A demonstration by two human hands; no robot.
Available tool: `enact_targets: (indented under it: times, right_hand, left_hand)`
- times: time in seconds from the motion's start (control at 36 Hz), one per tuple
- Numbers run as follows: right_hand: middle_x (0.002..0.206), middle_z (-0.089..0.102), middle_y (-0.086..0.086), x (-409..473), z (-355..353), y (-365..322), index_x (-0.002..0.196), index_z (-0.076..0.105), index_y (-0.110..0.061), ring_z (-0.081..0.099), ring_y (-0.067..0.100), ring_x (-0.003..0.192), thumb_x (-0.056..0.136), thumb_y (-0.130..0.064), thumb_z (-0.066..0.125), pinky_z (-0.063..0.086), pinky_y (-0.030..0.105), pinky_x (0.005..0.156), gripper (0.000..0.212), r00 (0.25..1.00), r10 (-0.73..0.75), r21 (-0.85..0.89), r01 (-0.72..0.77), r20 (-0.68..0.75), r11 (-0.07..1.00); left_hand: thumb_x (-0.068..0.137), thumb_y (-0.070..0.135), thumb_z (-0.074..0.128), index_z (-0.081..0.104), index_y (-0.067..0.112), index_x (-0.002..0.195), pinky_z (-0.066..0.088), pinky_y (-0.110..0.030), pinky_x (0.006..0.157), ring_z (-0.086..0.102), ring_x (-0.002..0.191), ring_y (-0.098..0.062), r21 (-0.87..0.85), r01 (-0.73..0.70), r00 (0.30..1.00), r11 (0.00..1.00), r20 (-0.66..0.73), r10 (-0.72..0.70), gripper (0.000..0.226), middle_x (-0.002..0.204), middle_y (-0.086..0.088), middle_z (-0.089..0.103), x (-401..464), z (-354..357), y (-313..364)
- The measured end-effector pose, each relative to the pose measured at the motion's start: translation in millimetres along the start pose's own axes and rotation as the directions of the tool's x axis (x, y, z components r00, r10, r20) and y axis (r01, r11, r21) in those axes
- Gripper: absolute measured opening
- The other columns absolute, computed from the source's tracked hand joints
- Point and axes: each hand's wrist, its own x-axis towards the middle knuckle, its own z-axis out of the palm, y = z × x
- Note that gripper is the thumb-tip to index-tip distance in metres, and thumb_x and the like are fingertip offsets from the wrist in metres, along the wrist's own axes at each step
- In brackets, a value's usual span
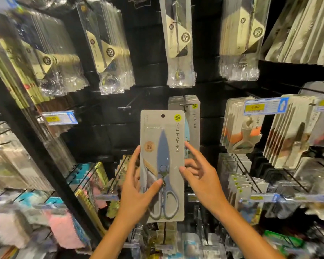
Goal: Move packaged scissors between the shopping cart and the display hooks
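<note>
A grey card pack of blue-handled scissors (163, 146) stands upright in front of the display wall. My left hand (138, 186) grips its lower left edge, thumb across the front near the pivot. My right hand (198, 174) is at the pack's right edge with the fingers spread, the fingertips touching or almost touching the card. The pack's hang hole at the top is free, below and left of a hook (186, 104) that carries several identical scissor packs (193, 116). No shopping cart is in view.
An unloaded hook (124, 107) juts out left of the scissors hook. Bagged spoons (180, 43) hang above, carded peelers (241, 128) to the right, cloths (60, 225) at lower left. Price tags (265, 106) stick out on hook ends.
</note>
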Motion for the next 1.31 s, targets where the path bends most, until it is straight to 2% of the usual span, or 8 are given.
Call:
enact_targets:
  times: [0.11, 0.22, 0.31, 0.39, 0.53, 1.03, 1.17, 1.31]
  right_hand:
    - [0.095, 0.071, 0.006, -7, -4, 5, 0.152, 0.037, -0.042, 0.072, 0.023, 0.092, 0.099, -0.008, 0.061, 0.059, 0.047, 0.091, 0.067, 1.0, 0.019, -0.013, -0.02, -0.022, 1.0]
    - [0.093, 0.074, -0.008, -12, -12, 4, 0.152, 0.038, -0.034, 0.072, 0.01, 0.088, 0.099, -0.003, 0.059, 0.058, 0.024, 0.08, 0.065, 0.998, -0.001, -0.01, 0.0, -0.069, 1.0]
    - [0.094, 0.074, -0.013, -10, -18, 3, 0.151, 0.038, -0.033, 0.071, 0.005, 0.089, 0.1, -0.002, 0.057, 0.058, 0.023, 0.079, 0.063, 0.995, 0.003, -0.031, -0.006, -0.099, 0.999]
    - [0.113, 0.075, -0.003, -8, -25, 0, 0.152, 0.037, -0.035, 0.071, 0.013, 0.108, 0.102, -0.004, 0.054, 0.06, 0.039, 0.091, 0.062, 0.993, 0.025, -0.031, -0.029, -0.118, 0.999]
    - [0.114, 0.075, -0.001, -1, -35, -4, 0.152, 0.038, -0.035, 0.07, 0.014, 0.109, 0.102, -0.006, 0.054, 0.059, 0.04, 0.092, 0.06, 0.988, 0.022, -0.043, -0.029, -0.154, 0.999]
    - [0.109, 0.076, -0.005, 22, -43, 12, 0.153, 0.037, -0.033, 0.07, 0.007, 0.106, 0.103, -0.008, 0.052, 0.057, 0.021, 0.086, 0.058, 0.991, 0.009, -0.103, -0.023, -0.132, 0.994]
    - [0.135, 0.06, -0.016, 30, -43, 26, 0.153, 0.018, -0.049, 0.059, -0.01, 0.114, 0.103, -0.016, 0.053, 0.05, 0.008, 0.085, 0.069, 0.997, 0.05, -0.234, -0.06, -0.051, 0.97]
    - [0.162, 0.029, -0.018, 43, -37, 36, 0.156, -0.004, -0.05, 0.04, 0.002, 0.143, 0.101, -0.022, 0.059, 0.041, 0.042, 0.116, 0.089, 0.998, 0.065, -0.29, -0.062, -0.002, 0.955]
  left_hand:
    - [0.082, 0.014, 0.079, 0.02, 0.047, 0.155, 0.053, -0.036, 0.103, 0.055, 0.132, -0.01, -0.023, 0.061, 0.992, 0.998, 0.111, -0.058, 0.099, 0.15, 0.02, 0.047, -2, -1, -6]
    - [0.085, 0.014, 0.078, 0.006, 0.054, 0.155, 0.054, -0.043, 0.102, 0.058, 0.128, -0.007, 0.038, 0.083, 0.967, 0.996, 0.238, -0.09, 0.108, 0.144, 0.031, 0.049, 1, 1, -9]
    - [0.086, 0.016, 0.079, 0.004, 0.056, 0.154, 0.051, -0.041, 0.106, 0.051, 0.135, -0.005, 0.041, 0.081, 0.954, 0.996, 0.287, -0.089, 0.108, 0.154, 0.028, 0.038, 7, 7, -6]
    - [0.086, 0.017, 0.079, 0.005, 0.056, 0.153, 0.049, -0.042, 0.109, 0.048, 0.138, -0.005, 0.032, 0.077, 0.945, 0.997, 0.317, -0.083, 0.108, 0.158, 0.023, 0.035, 16, 14, -3]
    - [0.086, 0.018, 0.08, 0.006, 0.057, 0.153, 0.051, -0.046, 0.106, 0.055, 0.133, -0.011, 0.015, 0.073, 0.932, 0.997, 0.354, -0.074, 0.108, 0.153, 0.014, 0.047, 30, 21, -2]
    - [0.083, 0.024, 0.083, 0.003, 0.058, 0.153, 0.055, -0.04, 0.101, 0.065, 0.121, -0.014, 0.028, 0.118, 0.902, 0.993, 0.416, -0.119, 0.111, 0.14, 0.005, 0.061, 52, 23, -18]
    - [0.089, 0.019, 0.075, 0.006, 0.055, 0.154, 0.06, -0.036, 0.09, 0.07, 0.109, -0.014, 0.048, 0.143, 0.887, 0.989, 0.436, -0.15, 0.101, 0.13, 0.003, 0.063, 64, 22, -31]
    - [0.092, 0.02, 0.072, 0.007, 0.053, 0.154, 0.058, -0.026, 0.087, 0.065, 0.115, -0.005, 0.095, 0.169, 0.853, 0.981, 0.484, -0.194, 0.096, 0.13, 0.009, 0.06, 85, 24, -44]
